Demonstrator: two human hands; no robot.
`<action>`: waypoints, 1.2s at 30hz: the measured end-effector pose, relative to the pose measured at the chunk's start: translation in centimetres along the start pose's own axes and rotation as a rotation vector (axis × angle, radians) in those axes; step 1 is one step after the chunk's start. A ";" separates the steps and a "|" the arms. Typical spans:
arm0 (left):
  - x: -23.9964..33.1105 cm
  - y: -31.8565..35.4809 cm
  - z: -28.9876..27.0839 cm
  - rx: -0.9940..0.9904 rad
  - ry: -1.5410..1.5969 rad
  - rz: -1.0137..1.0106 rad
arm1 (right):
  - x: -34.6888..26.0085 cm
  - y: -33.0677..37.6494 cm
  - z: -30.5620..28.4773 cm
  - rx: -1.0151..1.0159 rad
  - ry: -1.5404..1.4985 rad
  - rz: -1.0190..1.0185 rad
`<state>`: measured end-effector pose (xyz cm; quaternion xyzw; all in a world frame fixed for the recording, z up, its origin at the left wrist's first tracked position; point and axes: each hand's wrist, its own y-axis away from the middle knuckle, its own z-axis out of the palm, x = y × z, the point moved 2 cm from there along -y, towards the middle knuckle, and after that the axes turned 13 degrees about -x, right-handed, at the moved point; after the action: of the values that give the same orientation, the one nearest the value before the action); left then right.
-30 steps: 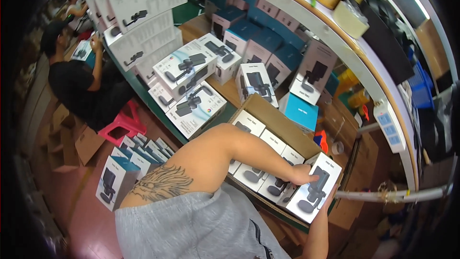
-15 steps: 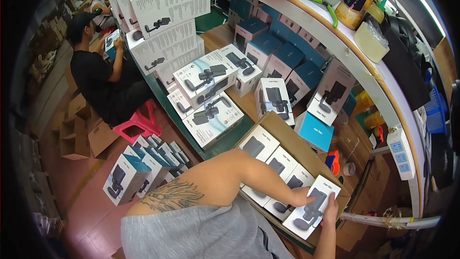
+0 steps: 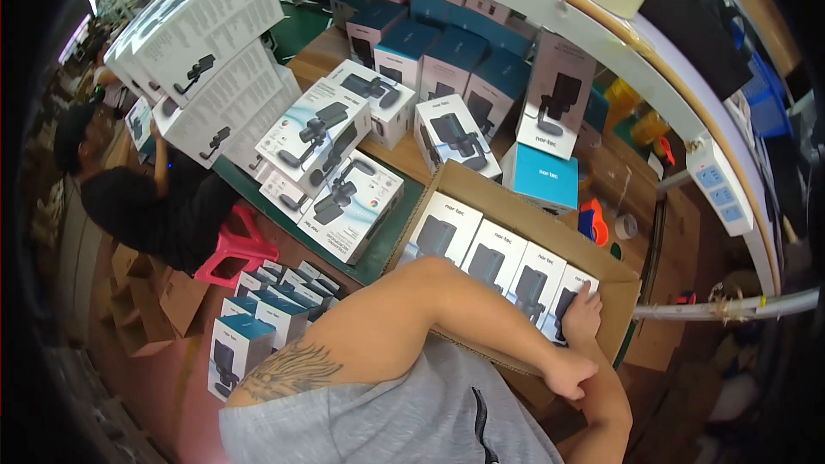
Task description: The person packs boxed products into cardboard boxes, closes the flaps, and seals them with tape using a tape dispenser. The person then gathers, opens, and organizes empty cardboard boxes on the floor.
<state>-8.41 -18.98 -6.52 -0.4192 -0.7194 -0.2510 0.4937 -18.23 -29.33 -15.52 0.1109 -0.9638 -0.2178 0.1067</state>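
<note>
In the head view, find the end box [image 3: 565, 302] in the carton [image 3: 619, 301], last in a row of four, just beside the right wall. See its printed face turned upward, its long axis running from far wall to near wall, lettered end toward the far wall. Find the right hand [image 3: 583, 320] on it, fingers laid near that lettered end; cannot tell how firmly clamped. Find the left hand [image 3: 568, 374] by the carton's near right corner, beside the right forearm, fingers curled together. Note the three other boxes [image 3: 491, 262] alongside, pointing the same way. Left of the carton, see stacked packs [image 3: 354, 210] along the green edge of the bench [image 3: 387, 242]; past its far edge, a teal-topped box [image 3: 543, 176].
</note>
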 end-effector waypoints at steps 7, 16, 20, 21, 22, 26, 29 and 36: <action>1.0 9.5 -7.8 -0.367 -0.455 0.156 | -1.8 2.5 -1.3 -0.470 -0.195 0.028; -6.3 43.6 -25.9 1.409 -0.928 -0.810 | -3.6 1.6 -1.5 -0.614 0.154 -0.045; -10.6 48.6 -21.0 1.207 -0.658 -1.495 | -3.2 1.5 -1.7 -0.655 0.187 -0.059; -10.7 48.2 -21.3 1.062 -0.615 -1.543 | -3.4 1.5 -2.1 -0.680 0.191 -0.048; -11.3 47.8 -21.3 1.127 -0.516 -1.486 | -2.6 0.4 -1.0 -0.675 0.222 -0.067; -10.6 48.2 -21.3 1.046 -0.395 -1.619 | -4.7 -0.1 -3.2 -0.746 0.468 -0.107; -9.6 47.0 -21.1 1.098 -0.240 -1.705 | -3.2 -0.4 -2.6 -0.753 0.360 -0.197; -9.7 45.6 -18.4 1.258 -0.372 -1.714 | -2.4 4.0 -4.5 -0.430 -0.047 -0.231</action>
<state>41.19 -12.88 -10.79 0.5212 -0.8370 -0.0306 0.1636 -15.48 -27.01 -10.14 0.1900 -0.8784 -0.4313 0.0797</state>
